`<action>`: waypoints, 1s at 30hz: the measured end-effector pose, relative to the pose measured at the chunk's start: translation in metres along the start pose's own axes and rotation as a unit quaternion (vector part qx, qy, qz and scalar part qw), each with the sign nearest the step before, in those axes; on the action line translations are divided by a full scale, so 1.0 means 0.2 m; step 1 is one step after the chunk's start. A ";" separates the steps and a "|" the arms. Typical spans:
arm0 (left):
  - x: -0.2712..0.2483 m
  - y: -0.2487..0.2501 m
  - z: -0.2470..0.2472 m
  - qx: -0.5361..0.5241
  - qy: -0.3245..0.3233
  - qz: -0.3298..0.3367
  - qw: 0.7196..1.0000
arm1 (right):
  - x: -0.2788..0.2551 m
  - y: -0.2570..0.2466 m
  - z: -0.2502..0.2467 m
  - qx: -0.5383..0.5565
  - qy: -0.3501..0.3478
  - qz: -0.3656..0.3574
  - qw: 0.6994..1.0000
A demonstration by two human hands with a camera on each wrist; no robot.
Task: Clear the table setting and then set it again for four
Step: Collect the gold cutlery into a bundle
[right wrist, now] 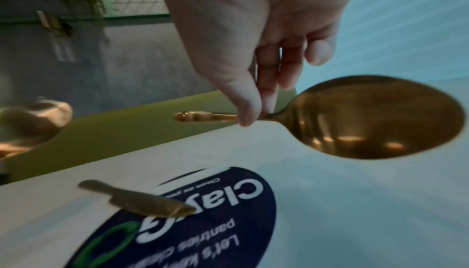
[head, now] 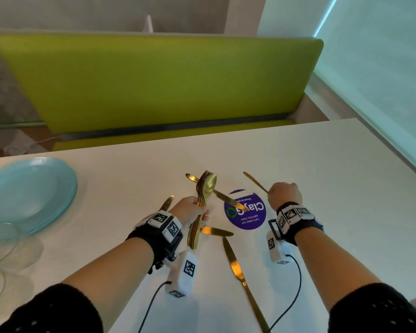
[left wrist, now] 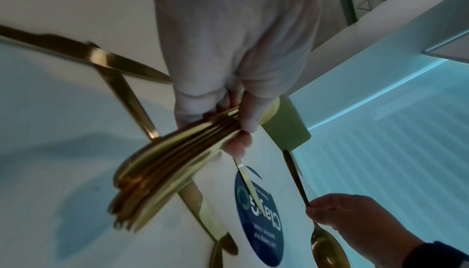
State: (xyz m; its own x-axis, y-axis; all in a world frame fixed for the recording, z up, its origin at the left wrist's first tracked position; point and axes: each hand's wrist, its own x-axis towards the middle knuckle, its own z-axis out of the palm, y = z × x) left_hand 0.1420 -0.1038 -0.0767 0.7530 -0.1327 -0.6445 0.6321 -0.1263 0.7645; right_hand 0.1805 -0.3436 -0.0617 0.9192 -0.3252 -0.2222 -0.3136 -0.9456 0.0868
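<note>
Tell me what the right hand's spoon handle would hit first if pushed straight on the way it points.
Probably nothing on the table: the spoon in the right hand points its handle up-left over bare table; the green bench lies beyond, though depth is unclear.

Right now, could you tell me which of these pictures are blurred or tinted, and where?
Head view: mostly sharp, edges bent by the wide lens. Left wrist view: dim and bluish, the cutlery bundle in the left hand smeared. Right wrist view: the spoon and sticker soft.

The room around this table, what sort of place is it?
Probably an office pantry or canteen booth. A green upholstered bench faces the white table, and a round purple sticker on it reads "Let's keep our pantries clean". Stacked blue plates suggest eating.
</note>
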 end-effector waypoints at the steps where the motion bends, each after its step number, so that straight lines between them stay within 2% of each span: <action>1: -0.03 0.00 -0.01 0.010 0.005 0.006 1.000 | -0.06 0.00 -0.01 -0.021 0.012 -0.039 0.999; 6: -0.22 -0.09 -0.12 0.066 0.020 0.039 0.997 | -0.47 -0.12 -0.08 -0.091 0.023 -0.232 0.968; 8: -0.32 -0.14 -0.19 0.069 0.004 0.041 0.997 | -0.68 -0.23 -0.08 -0.122 0.096 -0.313 0.937; 10: -0.46 -0.21 -0.26 0.072 -0.023 0.039 0.996 | -0.89 -0.34 -0.04 -0.126 0.128 -0.374 0.910; 11: -0.53 -0.25 -0.29 0.082 -0.040 0.039 0.995 | -0.99 -0.40 -0.02 -0.117 0.126 -0.376 0.910; 15: -0.80 -0.42 -0.45 0.164 -0.111 0.041 0.979 | -1.39 -0.62 0.06 -0.105 0.120 -0.448 0.880; 20: -1.01 -0.63 -0.64 0.248 -0.172 0.046 0.952 | -1.72 -0.81 0.10 -0.112 0.104 -0.468 0.870; 24: -1.13 -0.73 -0.74 0.212 -0.197 0.015 0.957 | -1.90 -0.92 0.14 -0.110 0.095 -0.475 0.868; 30: -1.20 -0.86 -0.85 0.141 -0.202 -0.010 0.969 | -2.04 -1.02 0.17 -0.095 0.068 -0.474 0.873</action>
State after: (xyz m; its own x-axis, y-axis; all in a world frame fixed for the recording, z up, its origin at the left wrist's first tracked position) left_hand -0.1176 0.1171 -0.0517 0.5713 -0.4950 -0.6547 0.5275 -0.3896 0.7549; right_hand -0.1388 -0.0187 -0.0211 0.7680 0.6187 -0.1653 0.6364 -0.7663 0.0888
